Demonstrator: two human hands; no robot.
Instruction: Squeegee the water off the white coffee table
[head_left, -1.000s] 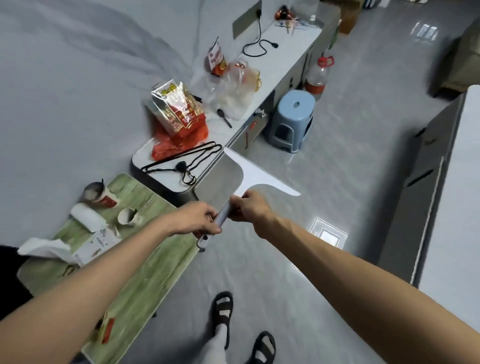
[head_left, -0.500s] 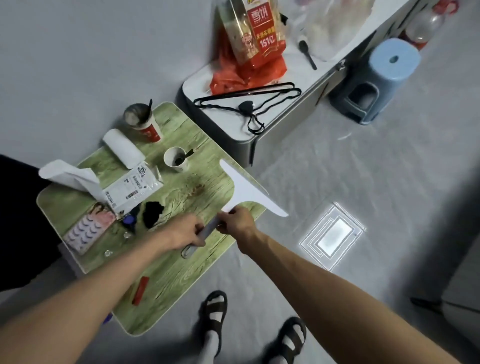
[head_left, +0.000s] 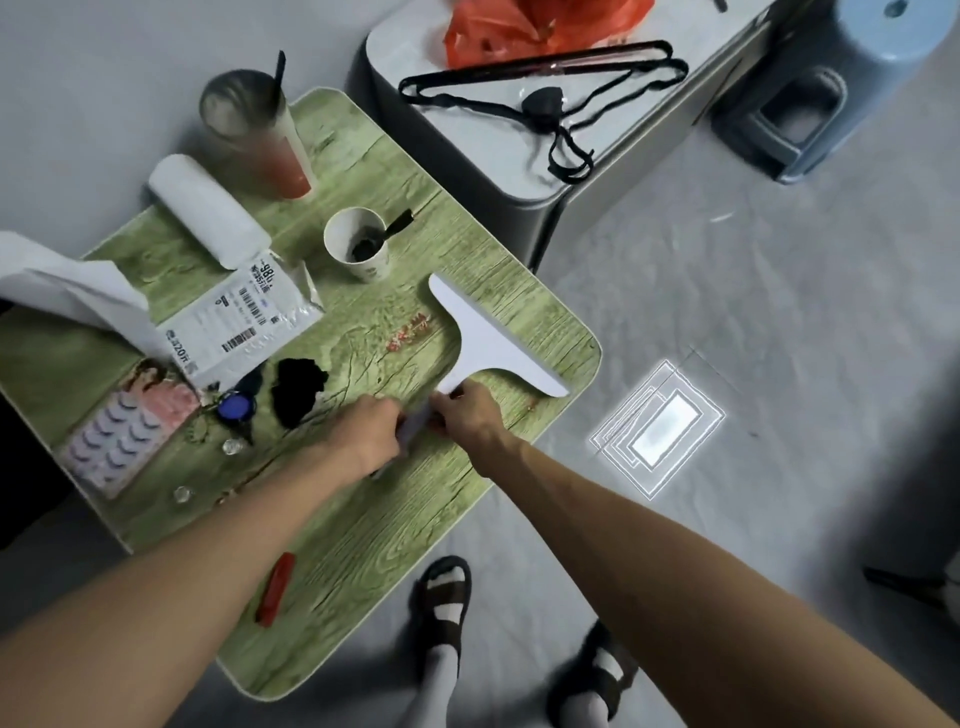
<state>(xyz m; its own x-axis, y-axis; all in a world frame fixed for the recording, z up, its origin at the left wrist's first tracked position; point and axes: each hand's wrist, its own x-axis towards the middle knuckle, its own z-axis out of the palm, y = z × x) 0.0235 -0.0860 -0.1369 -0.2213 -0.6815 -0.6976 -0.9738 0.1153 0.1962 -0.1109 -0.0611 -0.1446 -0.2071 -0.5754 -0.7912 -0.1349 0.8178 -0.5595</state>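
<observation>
Above green table (head_left: 395, 519) | one squeegee (head_left: 488, 338) | left hand (head_left: 371, 434), right hand (head_left: 470, 415) both grasp its handle

A green wood-grain bench (head_left: 395, 519) carries a tall cup (head_left: 254, 130) with a black straw near its far edge. A white paper roll (head_left: 208, 208) lies just beside it, and a small paper cup (head_left: 358, 247) holds a dark spoon. A labelled parcel bag (head_left: 244, 317) lies partly under a crumpled tissue (head_left: 67, 291), next to a tray of false lashes (head_left: 124, 431), a blue key fob (head_left: 236, 406) and a black clump (head_left: 298, 387) (what it is cannot be told). A red stick (head_left: 275, 587) lies by the near edge. A blue stool (head_left: 831, 88) stands on the grey floor, well apart.
</observation>
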